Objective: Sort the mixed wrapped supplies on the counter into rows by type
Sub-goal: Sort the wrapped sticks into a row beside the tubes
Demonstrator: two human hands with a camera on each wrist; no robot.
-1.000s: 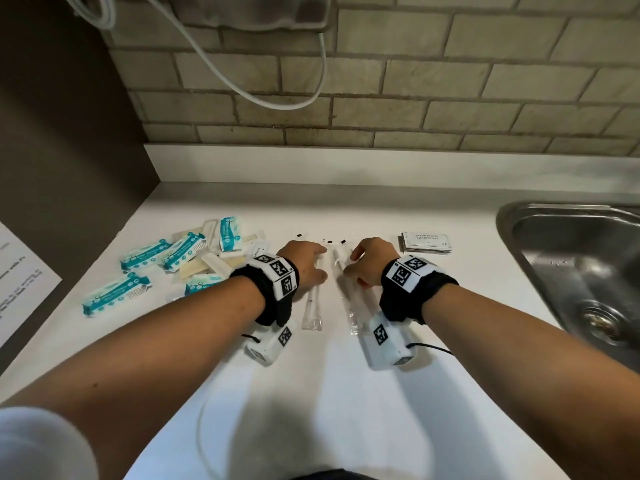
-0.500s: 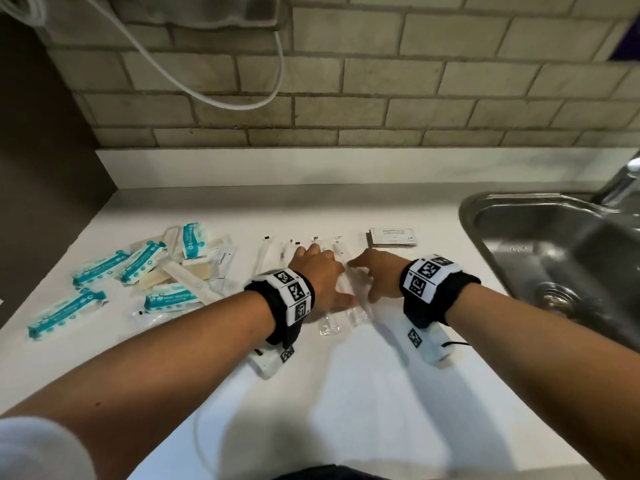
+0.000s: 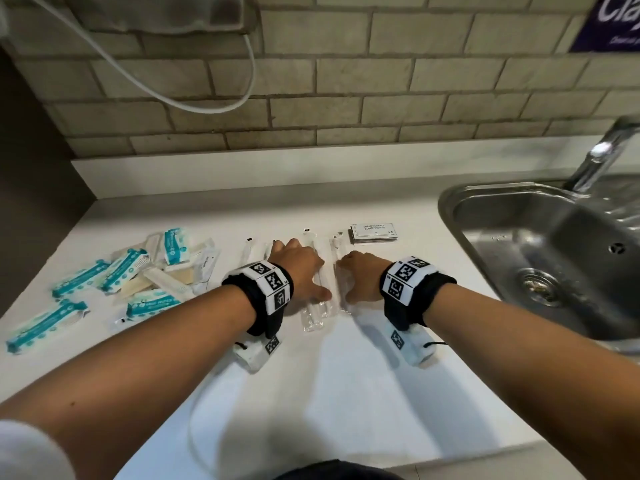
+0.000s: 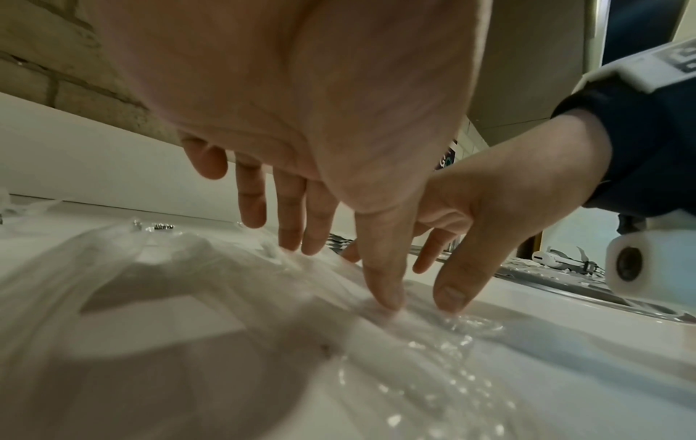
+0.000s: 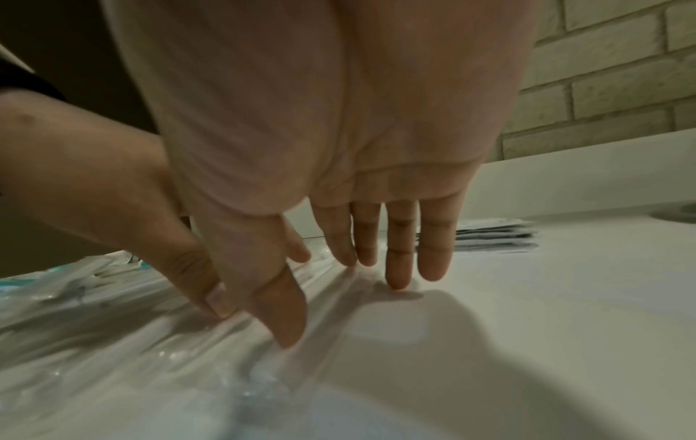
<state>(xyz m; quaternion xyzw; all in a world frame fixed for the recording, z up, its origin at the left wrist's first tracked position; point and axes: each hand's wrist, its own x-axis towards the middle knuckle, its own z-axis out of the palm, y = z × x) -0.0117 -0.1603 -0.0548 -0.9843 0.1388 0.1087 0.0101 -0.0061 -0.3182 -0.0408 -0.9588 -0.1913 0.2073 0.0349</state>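
I'm squaring up the row of clear sleeves (image 3: 317, 299) on the counter (image 3: 346, 393), just left of the shampoo stack (image 3: 373, 233). My left hand (image 3: 300, 271) and right hand (image 3: 360, 278) are lying flat, fingers straight and slightly spread, pressing on the plastic, gripping nothing. In the wrist views my left thumb (image 4: 384, 285) and right thumb (image 5: 286, 315) are touching down on the film side by side. Sleeves look like they're lining up parallel, so I'm judging this row as nearly set. The unsorted pile (image 3: 149, 271), teal packets and pale wrappers, is sitting well left of the shampoo stack, beyond my left hand. Next move probably calls for lifting off without dragging the slippery film, then reaching left and pinching one thin packet out of the overlap.
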